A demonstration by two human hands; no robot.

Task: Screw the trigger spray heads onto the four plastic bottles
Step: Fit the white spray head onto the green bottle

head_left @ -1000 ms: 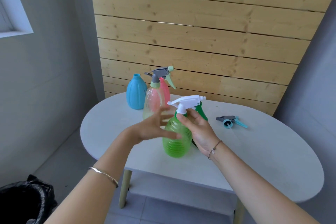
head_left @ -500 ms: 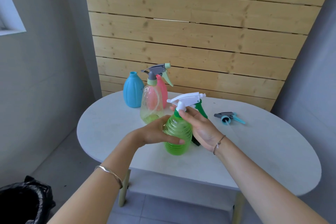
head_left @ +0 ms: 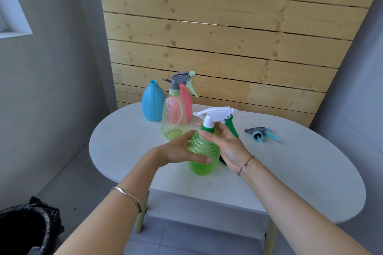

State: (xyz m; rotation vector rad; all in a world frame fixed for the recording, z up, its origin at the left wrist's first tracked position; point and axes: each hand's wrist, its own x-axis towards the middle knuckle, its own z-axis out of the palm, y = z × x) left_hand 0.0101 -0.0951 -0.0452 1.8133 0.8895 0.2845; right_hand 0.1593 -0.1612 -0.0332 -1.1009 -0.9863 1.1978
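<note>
Green ribbed bottle (head_left: 204, 158) stands on the desk (head_left: 290, 163); our left hand (head_left: 180, 150) grips its body, our right hand (head_left: 229, 147) pinches its spray-head collar (head_left: 207, 129).

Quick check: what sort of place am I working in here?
Likely a plain home corner or balcony: small white oval table, pine-plank wall behind it, black-bagged bin on the tiled floor.

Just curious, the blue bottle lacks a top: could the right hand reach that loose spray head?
Probably yes: only bare table lies between the right hand and the loose spray head.
</note>
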